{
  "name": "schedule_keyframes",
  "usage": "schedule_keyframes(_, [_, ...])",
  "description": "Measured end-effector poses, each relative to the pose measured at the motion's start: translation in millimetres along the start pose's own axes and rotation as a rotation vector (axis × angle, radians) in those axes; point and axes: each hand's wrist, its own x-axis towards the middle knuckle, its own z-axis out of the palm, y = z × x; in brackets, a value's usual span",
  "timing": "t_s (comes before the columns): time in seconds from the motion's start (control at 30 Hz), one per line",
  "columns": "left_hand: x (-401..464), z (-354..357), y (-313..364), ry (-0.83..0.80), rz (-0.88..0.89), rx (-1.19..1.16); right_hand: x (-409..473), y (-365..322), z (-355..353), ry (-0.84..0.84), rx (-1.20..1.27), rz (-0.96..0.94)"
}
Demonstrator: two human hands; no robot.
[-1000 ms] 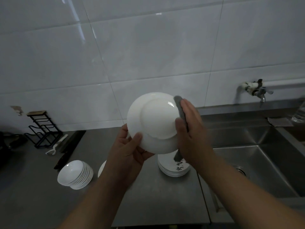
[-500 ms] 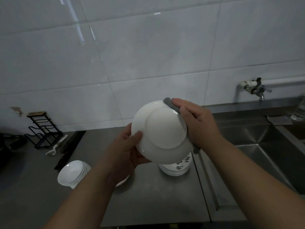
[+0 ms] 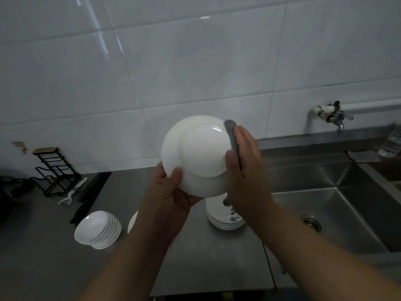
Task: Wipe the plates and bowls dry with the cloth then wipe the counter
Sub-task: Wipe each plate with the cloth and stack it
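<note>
I hold a white plate (image 3: pixel 199 153) up in front of the wall, its underside facing me. My left hand (image 3: pixel 167 194) grips its lower left rim, thumb on the back. My right hand (image 3: pixel 245 168) presses a grey cloth (image 3: pixel 232 135) against the plate's right edge, fingers wrapped over the cloth. Below on the steel counter (image 3: pixel 206 257) sits a stack of patterned plates (image 3: pixel 227 218), partly hidden by my right wrist. A tilted stack of small white bowls (image 3: pixel 97 230) lies at the left. Another white plate (image 3: pixel 132 222) peeks out behind my left forearm.
A steel sink (image 3: pixel 338 213) with a drain (image 3: pixel 310 221) fills the right side, a wall tap (image 3: pixel 332 115) above it. A black wire rack (image 3: pixel 54 170), a dark knife (image 3: pixel 83 205) and a white-handled tool (image 3: pixel 72 193) lie at the back left. A clear bottle (image 3: pixel 391 142) stands far right.
The plate has risen and shifted slightly left. My right hand with the cloth has slid from the top rim down along the plate's right edge.
</note>
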Motion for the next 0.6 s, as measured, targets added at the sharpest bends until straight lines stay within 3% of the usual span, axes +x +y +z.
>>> schedule_keyframes(0.13, [-3,1,-7,-0.03,-0.018,0.013,-56,-6,22,0.102,0.056,-0.005])
schedule_keyframes(0.23, [-6,-6,-4,-0.098,-0.08,0.055,-31,4,-1,0.158,0.12,0.034])
schedule_keyframes(0.37, [-3,-11,19,-0.114,-0.209,0.058,20,-7,-30,0.09,0.209,0.028])
schedule_keyframes(0.47, [2,-18,29,-0.089,-0.135,0.151,36,-14,-28,-0.037,0.153,-0.025])
schedule_keyframes(0.6, [3,-29,26,0.037,-0.175,0.204,20,-1,-5,-0.036,0.104,-0.023])
